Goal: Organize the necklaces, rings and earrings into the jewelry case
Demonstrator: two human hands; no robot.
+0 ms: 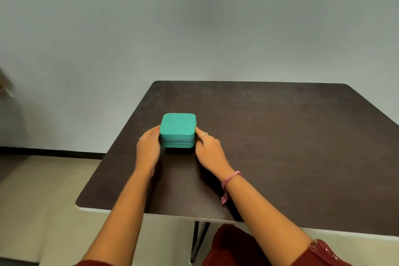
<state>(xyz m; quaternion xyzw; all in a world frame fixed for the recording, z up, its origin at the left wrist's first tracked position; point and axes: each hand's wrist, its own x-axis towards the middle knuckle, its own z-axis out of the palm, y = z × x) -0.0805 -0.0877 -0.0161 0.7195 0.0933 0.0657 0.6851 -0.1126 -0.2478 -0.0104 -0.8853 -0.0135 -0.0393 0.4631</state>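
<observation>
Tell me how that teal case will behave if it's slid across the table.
The teal case looks squat and flat-bottomed, so it probably slides rather than tips. Its closed, boxy shell seems stiff. The dark table looks smooth, so a light push likely moves it.

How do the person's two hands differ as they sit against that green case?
The left hand wears a thin gold-coloured ring; the right hand wears a silver-coloured one. The right wrist carries a pink band; the left wrist is bare. Both hands hold opposite sides of the closed teal jewelry case on the dark table.
</observation>
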